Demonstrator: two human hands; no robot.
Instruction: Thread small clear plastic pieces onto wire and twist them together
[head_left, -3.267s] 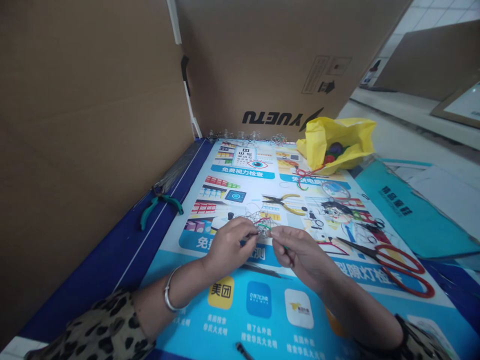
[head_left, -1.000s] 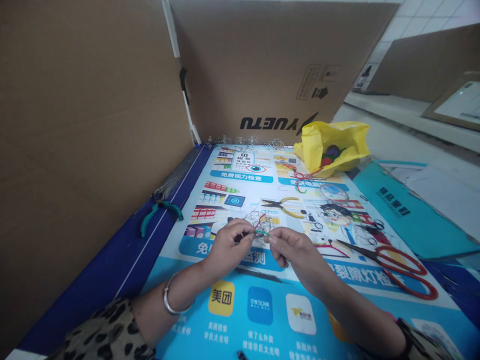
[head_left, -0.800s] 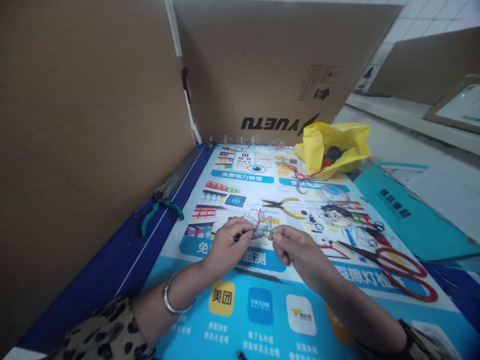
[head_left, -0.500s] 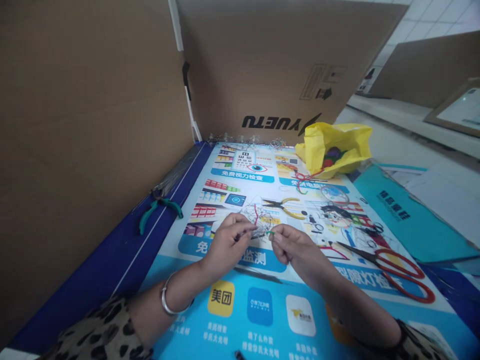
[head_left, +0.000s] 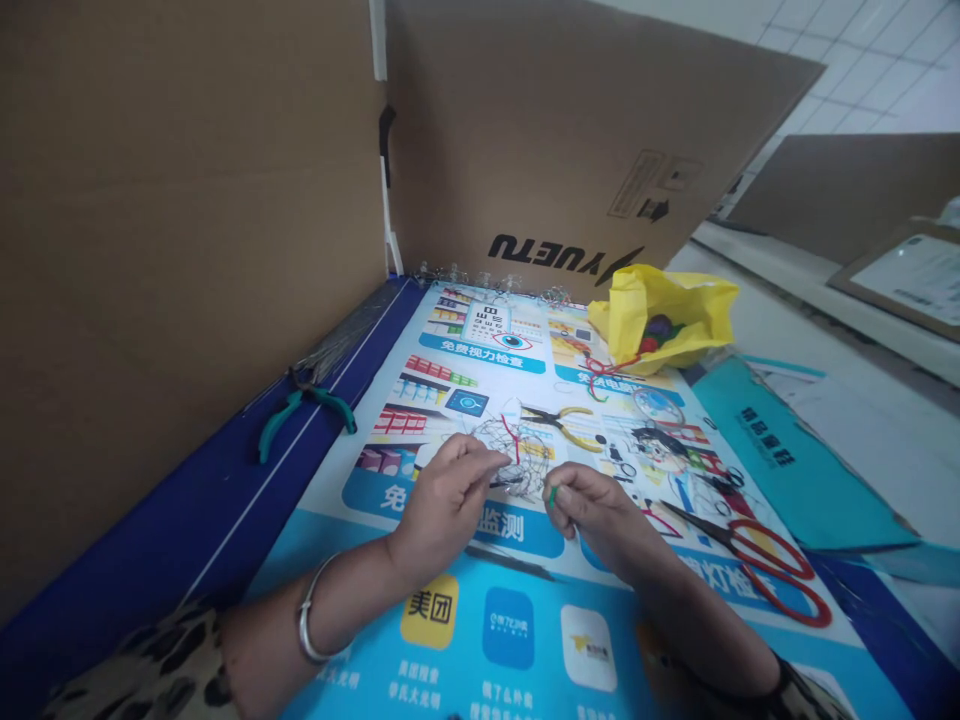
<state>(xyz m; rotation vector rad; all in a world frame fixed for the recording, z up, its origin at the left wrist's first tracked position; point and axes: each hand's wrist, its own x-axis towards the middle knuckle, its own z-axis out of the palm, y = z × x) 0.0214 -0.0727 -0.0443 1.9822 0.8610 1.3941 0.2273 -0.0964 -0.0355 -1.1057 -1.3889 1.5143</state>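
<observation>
My left hand (head_left: 444, 502) is closed, its index finger and thumb pinched at the near left edge of a loose tangle of thin silvery wire (head_left: 531, 462). A short red strand (head_left: 512, 437) stands out on this wire piece. What lies inside the left fingers is mostly hidden. Just to the right, my right hand (head_left: 592, 508) pinches a small green strand (head_left: 553, 496) between thumb and fingertips, a little apart from the wire. Beyond the wire lie yellow-handled pliers (head_left: 564, 420).
Red-handled scissors (head_left: 772, 570) lie on the right. Teal-handled pliers (head_left: 304, 410) rest beside straight wires (head_left: 349, 335) at left. At the back stand a yellow bag (head_left: 630, 310) of coloured balls, red strands (head_left: 604, 372), small wire pieces (head_left: 510, 282) and cardboard walls (head_left: 562, 120).
My right hand has drawn slightly away from the left, taking the green strand off the wire piece. The left hand's index finger now reaches further forward. The view has shifted slightly.
</observation>
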